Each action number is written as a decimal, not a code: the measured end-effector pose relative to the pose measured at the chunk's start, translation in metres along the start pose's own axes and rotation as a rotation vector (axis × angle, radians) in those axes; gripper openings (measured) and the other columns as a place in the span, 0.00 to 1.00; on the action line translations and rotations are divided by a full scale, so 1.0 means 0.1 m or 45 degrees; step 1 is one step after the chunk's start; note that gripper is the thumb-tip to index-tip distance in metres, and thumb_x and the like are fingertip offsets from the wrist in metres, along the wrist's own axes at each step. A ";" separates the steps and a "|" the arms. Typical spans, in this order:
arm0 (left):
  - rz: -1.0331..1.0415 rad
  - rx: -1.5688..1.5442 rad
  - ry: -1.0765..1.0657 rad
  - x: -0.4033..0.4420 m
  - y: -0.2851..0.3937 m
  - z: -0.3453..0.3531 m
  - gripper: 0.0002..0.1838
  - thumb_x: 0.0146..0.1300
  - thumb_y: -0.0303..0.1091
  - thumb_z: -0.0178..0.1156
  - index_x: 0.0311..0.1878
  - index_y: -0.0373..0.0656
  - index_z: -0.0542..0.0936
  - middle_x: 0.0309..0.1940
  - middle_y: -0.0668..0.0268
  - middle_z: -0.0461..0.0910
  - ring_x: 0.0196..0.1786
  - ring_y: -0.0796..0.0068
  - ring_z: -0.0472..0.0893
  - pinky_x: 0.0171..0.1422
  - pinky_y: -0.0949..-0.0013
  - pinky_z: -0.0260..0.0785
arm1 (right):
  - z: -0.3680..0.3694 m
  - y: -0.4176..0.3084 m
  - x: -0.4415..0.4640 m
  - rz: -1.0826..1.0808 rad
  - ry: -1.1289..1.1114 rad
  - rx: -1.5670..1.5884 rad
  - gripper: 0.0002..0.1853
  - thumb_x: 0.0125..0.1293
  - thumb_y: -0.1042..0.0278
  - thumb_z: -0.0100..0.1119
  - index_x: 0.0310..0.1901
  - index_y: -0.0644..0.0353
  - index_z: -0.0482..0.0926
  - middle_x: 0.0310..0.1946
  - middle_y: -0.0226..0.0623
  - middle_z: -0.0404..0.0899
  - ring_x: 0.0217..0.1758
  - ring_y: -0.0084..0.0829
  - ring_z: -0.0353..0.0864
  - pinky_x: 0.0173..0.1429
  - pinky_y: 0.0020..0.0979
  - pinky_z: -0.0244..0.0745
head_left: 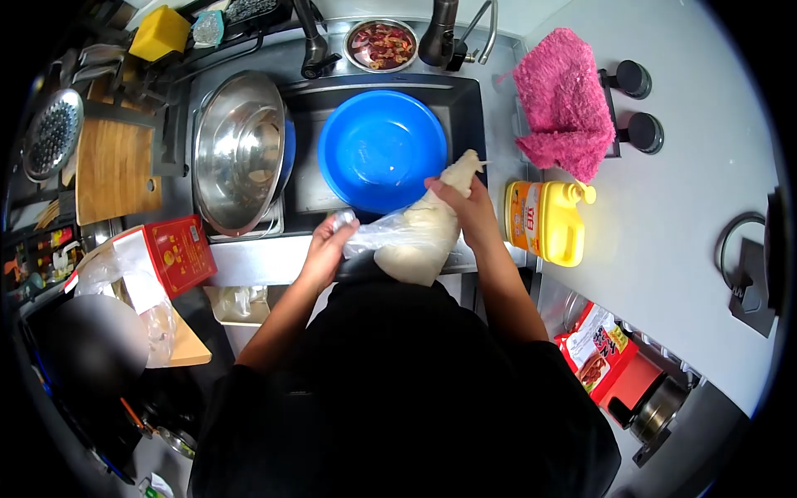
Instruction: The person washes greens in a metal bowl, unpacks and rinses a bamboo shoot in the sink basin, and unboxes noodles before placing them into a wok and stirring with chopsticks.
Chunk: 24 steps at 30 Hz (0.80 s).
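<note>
A pale whole plucked chicken hangs at a slant over the front edge of the sink, its narrow end pointing up and right. My right hand is closed around its upper part. A clear plastic bag clings to the chicken's left side, and its bunched end is pinched in my left hand. Just beyond the chicken, a blue basin sits in the sink. The bird's lower end is partly covered by the plastic.
A steel bowl leans at the sink's left side. Behind the sink stand a dish of reddish dried pieces and a faucet. At right are a yellow detergent jug and pink cloth; at left, a red box.
</note>
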<state>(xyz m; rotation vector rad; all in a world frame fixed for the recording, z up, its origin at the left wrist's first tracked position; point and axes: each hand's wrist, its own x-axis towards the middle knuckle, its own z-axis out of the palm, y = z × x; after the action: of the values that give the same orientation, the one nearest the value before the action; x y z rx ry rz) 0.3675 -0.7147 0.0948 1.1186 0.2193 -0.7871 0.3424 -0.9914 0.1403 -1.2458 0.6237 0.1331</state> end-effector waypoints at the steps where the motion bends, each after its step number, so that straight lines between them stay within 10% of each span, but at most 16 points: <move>1: -0.085 0.054 0.048 -0.07 0.01 0.01 0.13 0.71 0.41 0.64 0.50 0.43 0.80 0.39 0.71 0.82 0.40 0.82 0.79 0.43 0.77 0.70 | 0.02 -0.03 -0.04 -0.036 0.029 0.021 0.19 0.64 0.70 0.69 0.54 0.64 0.76 0.46 0.41 0.85 0.49 0.30 0.84 0.54 0.31 0.79; 12: -0.236 0.834 0.015 0.20 0.25 -0.28 0.18 0.64 0.43 0.71 0.50 0.44 0.80 0.34 0.73 0.82 0.31 0.86 0.74 0.29 0.78 0.66 | 0.23 -0.07 0.43 -0.292 0.155 0.362 0.13 0.66 0.71 0.63 0.49 0.64 0.74 0.43 0.42 0.85 0.43 0.31 0.84 0.50 0.32 0.80; 16: 0.159 1.457 0.082 0.36 0.21 -0.39 0.29 0.56 0.35 0.73 0.60 0.41 0.78 0.52 0.57 0.79 0.49 0.68 0.81 0.55 0.68 0.74 | 0.26 0.03 0.53 -0.331 0.035 0.303 0.13 0.64 0.72 0.63 0.49 0.61 0.74 0.43 0.41 0.85 0.45 0.31 0.83 0.52 0.33 0.79; 18: 0.076 1.033 0.182 0.52 0.33 -0.26 0.34 0.55 0.39 0.75 0.64 0.39 0.76 0.61 0.51 0.76 0.63 0.61 0.77 0.68 0.68 0.67 | 0.31 -0.02 0.54 -0.324 -0.091 0.179 0.14 0.63 0.74 0.64 0.50 0.60 0.74 0.44 0.41 0.84 0.48 0.32 0.83 0.55 0.34 0.78; 24: -0.170 0.646 0.044 0.88 0.26 -0.25 0.26 0.61 0.48 0.73 0.52 0.36 0.84 0.41 0.61 0.87 0.41 0.73 0.84 0.50 0.67 0.76 | 0.37 -0.07 0.52 -0.363 -0.244 0.097 0.19 0.58 0.78 0.64 0.51 0.60 0.73 0.45 0.42 0.83 0.55 0.37 0.82 0.62 0.39 0.75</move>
<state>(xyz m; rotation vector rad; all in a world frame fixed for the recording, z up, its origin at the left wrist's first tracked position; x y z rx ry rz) 0.4533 -0.7276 0.0552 1.6087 0.1259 -0.9732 0.4018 -0.9722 0.1265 -1.2181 0.2791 -0.0093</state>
